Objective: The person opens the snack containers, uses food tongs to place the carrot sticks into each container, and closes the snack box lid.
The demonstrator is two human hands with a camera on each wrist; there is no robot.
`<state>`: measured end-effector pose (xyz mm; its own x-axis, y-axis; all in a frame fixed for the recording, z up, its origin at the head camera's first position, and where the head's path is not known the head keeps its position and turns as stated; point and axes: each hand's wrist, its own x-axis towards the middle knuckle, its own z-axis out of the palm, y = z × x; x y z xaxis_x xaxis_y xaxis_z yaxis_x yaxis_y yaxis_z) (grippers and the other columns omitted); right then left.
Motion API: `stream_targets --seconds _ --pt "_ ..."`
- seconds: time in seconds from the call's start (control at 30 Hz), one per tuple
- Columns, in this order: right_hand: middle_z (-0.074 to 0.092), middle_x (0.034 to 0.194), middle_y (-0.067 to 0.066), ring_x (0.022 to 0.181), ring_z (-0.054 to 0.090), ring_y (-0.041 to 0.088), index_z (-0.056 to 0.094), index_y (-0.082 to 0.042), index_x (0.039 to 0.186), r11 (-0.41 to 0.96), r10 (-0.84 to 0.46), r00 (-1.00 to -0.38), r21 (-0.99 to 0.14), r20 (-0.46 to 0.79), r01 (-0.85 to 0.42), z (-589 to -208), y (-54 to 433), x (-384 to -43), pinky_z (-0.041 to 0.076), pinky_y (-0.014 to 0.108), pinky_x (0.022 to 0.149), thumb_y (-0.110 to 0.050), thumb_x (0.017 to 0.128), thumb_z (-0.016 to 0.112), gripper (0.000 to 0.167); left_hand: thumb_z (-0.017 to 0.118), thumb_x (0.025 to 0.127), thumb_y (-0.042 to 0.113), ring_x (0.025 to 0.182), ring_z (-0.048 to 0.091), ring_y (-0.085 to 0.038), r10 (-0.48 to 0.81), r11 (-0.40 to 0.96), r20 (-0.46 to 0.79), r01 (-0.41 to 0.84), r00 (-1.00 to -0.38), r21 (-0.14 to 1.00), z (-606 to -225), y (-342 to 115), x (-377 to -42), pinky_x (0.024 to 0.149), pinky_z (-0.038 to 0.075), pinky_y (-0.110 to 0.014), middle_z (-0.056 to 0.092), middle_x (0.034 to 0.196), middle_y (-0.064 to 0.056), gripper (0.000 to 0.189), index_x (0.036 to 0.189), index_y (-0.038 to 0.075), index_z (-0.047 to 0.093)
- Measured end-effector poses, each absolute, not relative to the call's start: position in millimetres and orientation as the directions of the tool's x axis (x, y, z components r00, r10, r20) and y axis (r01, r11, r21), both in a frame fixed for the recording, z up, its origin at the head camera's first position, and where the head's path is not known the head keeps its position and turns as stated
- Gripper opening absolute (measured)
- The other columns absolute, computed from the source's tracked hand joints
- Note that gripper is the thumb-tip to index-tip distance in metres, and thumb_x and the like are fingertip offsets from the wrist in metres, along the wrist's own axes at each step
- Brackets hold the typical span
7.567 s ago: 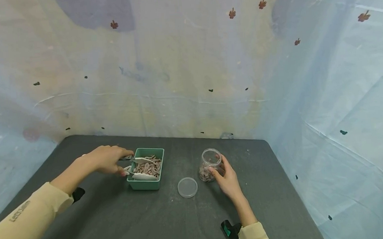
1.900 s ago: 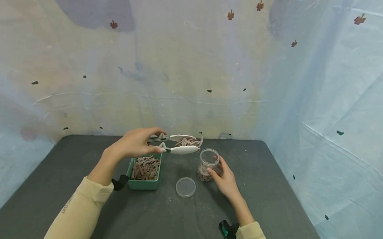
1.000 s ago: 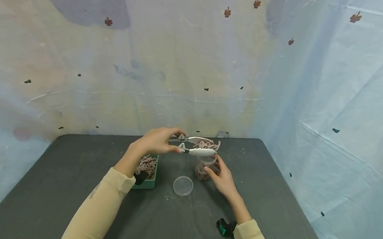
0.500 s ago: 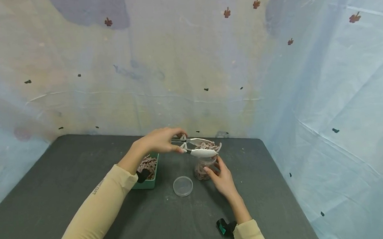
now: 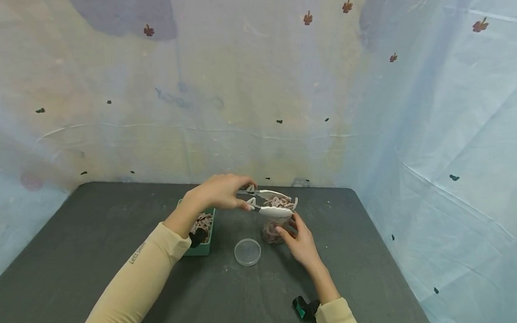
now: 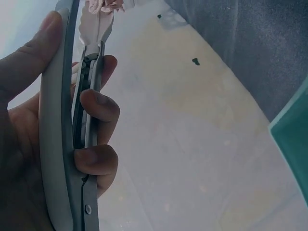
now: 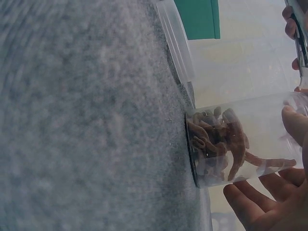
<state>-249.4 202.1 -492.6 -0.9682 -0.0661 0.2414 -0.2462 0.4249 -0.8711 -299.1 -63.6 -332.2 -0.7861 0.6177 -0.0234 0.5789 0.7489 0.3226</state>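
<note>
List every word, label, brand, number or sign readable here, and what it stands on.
No text reads clearly.
Left sleeve: dark print near the cuff, too small and blurred to read.
Backdrop: faint bluish mark, too blurred to tell whether it is writing.
Jar, tongs, lid, green tub: no lettering visible.

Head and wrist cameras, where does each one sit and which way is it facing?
Head: worn on the head, facing forward and down at the table; the left hand, right hand and both sleeves show.
Left wrist: worn on that wrist, looking along the tongs toward the backdrop; only the left hand shows.
Right wrist: worn on that wrist, looking low across the table at the jar; parts of both hands show.
Shared: head and right wrist both show the jar, lid and green tub.
</note>
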Motion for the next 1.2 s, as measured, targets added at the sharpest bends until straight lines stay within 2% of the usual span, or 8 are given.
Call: stream_targets --seconds 0.6,0.97,1.2 --pt "0.045 0.156 0.027 0.138 0.050 0.048 0.036 -0.001 0.159 0.428 -0.082 -0.951 -0.851 0.299 -0.305 -496 200 -249 0.051 0.056 0.103 -0.020 0.098 0.076 0.075 0.075 0.094 0.048 0.124 0.063 -0.028 0.619 0.744 -0.027 0.576 -0.785 0.338 -339 -67 -293 0.099 0.051 -0.054 0.062 0.143 -0.004 0.065 0.150 0.024 0.053" --pt "0.043 0.157 0.026 0.138 0.050 0.048 0.035 -0.003 0.160 0.445 -0.082 -0.954 -0.846 0.290 -0.295 -495 199 -249 0.050 0.057 0.104 -0.021 0.100 0.074 0.074 0.075 0.095 0.049 0.123 0.063 -0.027 0.622 0.737 -0.021 0.575 -0.783 0.355 -341 -70 -294 0.099 0.051 -0.054 0.063 0.141 -0.003 0.064 0.150 0.024 0.053" --pt "0.045 0.156 0.025 0.138 0.051 0.048 0.036 -0.004 0.160 0.435 -0.081 -0.952 -0.849 0.294 -0.299 -494 199 -250 0.050 0.057 0.104 -0.021 0.099 0.074 0.074 0.076 0.095 0.046 0.128 0.061 -0.028 0.609 0.741 -0.010 0.565 -0.793 0.363 -343 -71 -295 0.102 0.050 -0.056 0.061 0.143 -0.004 0.066 0.152 0.024 0.052"
